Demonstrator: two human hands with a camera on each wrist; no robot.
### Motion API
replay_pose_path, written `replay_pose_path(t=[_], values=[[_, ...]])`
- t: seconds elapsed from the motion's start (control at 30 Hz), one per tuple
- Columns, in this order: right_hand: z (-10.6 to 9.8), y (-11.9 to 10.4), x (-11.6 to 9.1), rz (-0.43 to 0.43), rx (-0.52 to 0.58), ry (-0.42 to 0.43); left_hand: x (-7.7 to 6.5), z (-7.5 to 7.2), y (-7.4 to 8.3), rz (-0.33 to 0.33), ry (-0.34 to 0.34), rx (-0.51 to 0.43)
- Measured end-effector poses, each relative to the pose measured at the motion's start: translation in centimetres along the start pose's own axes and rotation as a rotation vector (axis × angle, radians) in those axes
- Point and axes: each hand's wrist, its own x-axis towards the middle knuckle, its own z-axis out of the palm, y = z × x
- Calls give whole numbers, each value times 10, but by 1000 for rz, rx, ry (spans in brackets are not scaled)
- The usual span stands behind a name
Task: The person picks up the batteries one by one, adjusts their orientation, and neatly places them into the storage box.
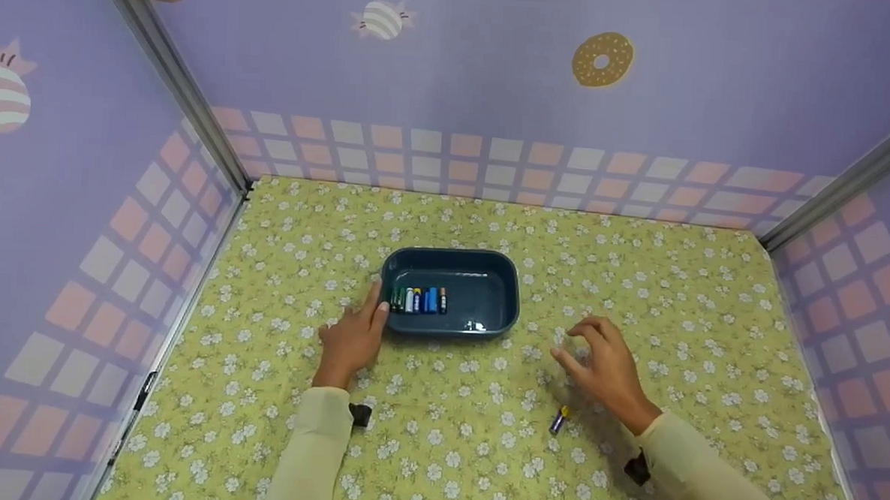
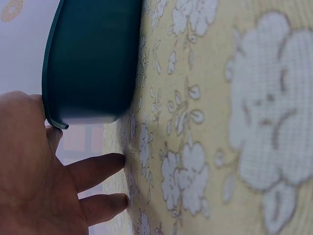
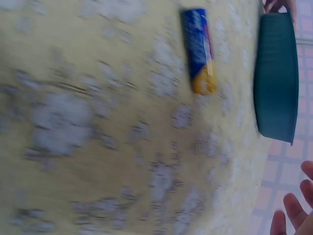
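Note:
A dark teal rectangular tub (image 1: pixel 499 294) stands mid-table, with several batteries (image 1: pixel 420 301) in a row in its left half. My left hand (image 1: pixel 353 336) holds the tub's left rim; in the left wrist view its thumb side meets the rim (image 2: pixel 46 93) while two fingers extend beneath toward the cloth. A single battery (image 1: pixel 558 420), blue-purple with a yellow end, lies on the cloth in front of the tub. Above and right of it hovers my right hand (image 1: pixel 607 362), thumb and fingers apart with nothing between them. In the right wrist view that battery (image 3: pixel 198 51) lies away from the fingertips (image 3: pixel 293 210).
A yellow-green cloth with white flowers (image 1: pixel 257 422) covers the table. Purple walls with a pink and white checked band (image 1: pixel 464 157) close off the back and both sides. Metal posts (image 1: pixel 189 96) stand at the corners.

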Motion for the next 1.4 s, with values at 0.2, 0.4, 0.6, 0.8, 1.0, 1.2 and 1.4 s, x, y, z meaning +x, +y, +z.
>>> replay_pose_path(t=[0.2, 0.4, 0.6, 0.8, 1.0, 1.2, 1.4], values=[[0, -2, -27, 53, -54, -56, 1, 1, -1, 9, 6, 20], [3, -2, -49, 47, -129, -119, 1, 2, -1, 9, 10, 29], [6, -1, -63, 0, -206, -147, 1, 1, -1, 14, 10, 29], [9, -4, -70, 51, -242, -233, 1, 1, 0, 23, 8, 19], [12, -5, -73, 69, -259, -283, 0, 1, -1, 21, 5, -2], [13, -6, -73, 70, -254, -268, 0, 1, -1, 22, 6, 8], [11, -8, -71, 81, -238, -285, 0, 0, -1, 22, 12, 4]])
